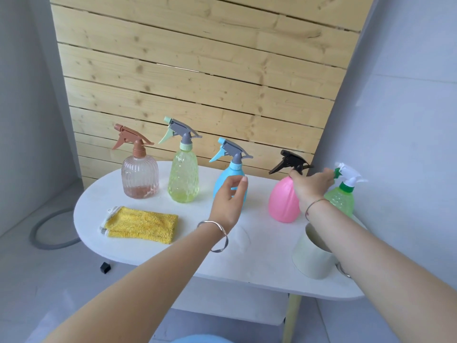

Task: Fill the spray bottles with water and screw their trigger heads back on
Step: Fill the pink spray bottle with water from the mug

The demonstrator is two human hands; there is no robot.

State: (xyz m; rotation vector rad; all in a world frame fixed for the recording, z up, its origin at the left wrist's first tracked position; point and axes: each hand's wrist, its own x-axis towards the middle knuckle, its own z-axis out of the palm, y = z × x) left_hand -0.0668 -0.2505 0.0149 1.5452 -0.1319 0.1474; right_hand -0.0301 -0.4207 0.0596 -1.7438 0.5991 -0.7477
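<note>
Several spray bottles stand in a row on the white oval table (153, 251), all with trigger heads on. From the left: a clear pink ribbed bottle (140, 177), a yellow-green one (183, 179), a blue one (227, 178), a pink one (282, 201) with a black head (288, 161), and a green one (342, 198) with a white head (350, 174). My right hand (312, 185) reaches between the pink and green bottles, fingers spread toward the green bottle's neck, not closed on it. My left hand (231, 196) hovers open in front of the blue bottle.
A pale green cup (312, 258) stands near the table's front right, under my right forearm. A folded yellow cloth (141, 225) lies front left. A wooden slat panel (197, 70) backs the table. A grey hose (44, 231) curls on the floor at the left.
</note>
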